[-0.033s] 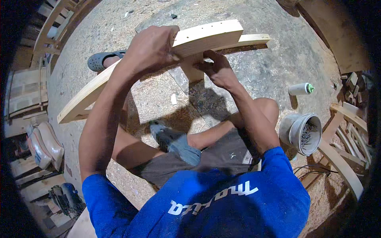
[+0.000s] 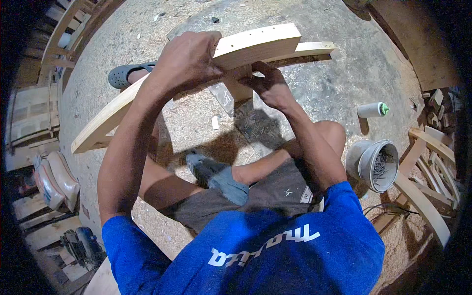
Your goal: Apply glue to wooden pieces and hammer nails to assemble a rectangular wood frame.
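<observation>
A curved wooden piece (image 2: 260,44), with a row of small holes or nail heads along its upper face, arches in front of me above the floor. My left hand (image 2: 189,61) is closed over the top of it, near the middle. Below the curve a short wooden crosspiece (image 2: 239,84) points down toward me. My right hand (image 2: 273,91) pinches its right side, thumb and fingers close under the curve; the fingertips are partly hidden. A second curved wooden strip (image 2: 314,48) shows just behind the first, on the right.
At my right stand a white bucket of nails (image 2: 382,167) and a white bottle with a green tip (image 2: 372,110). Curved wood offcuts (image 2: 425,204) lie beyond the bucket. Filled sacks (image 2: 56,179) and a dark power tool (image 2: 82,246) are on the left. Sawdust covers the concrete floor (image 2: 339,88).
</observation>
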`<state>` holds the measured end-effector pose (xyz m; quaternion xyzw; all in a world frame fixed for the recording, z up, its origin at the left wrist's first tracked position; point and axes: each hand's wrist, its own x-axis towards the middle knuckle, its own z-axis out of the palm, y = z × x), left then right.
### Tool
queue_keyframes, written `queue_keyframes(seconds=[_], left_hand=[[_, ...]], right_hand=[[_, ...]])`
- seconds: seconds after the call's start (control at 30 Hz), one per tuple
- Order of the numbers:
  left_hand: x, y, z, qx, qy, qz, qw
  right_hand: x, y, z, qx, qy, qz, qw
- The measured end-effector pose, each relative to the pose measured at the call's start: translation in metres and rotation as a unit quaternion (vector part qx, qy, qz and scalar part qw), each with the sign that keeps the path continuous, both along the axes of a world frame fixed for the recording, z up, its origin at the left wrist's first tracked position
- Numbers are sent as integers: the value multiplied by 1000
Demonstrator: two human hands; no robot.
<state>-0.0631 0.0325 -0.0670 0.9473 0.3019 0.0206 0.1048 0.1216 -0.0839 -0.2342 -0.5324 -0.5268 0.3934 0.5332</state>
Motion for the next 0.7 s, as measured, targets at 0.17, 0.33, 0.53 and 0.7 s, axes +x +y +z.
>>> queue_keyframes(seconds=[0.17, 0.33, 0.53, 0.7], left_hand=[[0, -1, -1, 30, -8, -17, 999], [0, -4, 1, 14, -23, -29, 999], [1, -11, 5, 30, 6, -16, 999], [2, -10, 4, 28, 20, 0, 999]], right_hand=[[0, -5, 11, -2, -49, -4, 999], [2, -4, 11, -42, -45, -6, 998], [7, -3, -2, -40, -18, 26, 999], [4, -2, -3, -45, -13, 19, 999]])
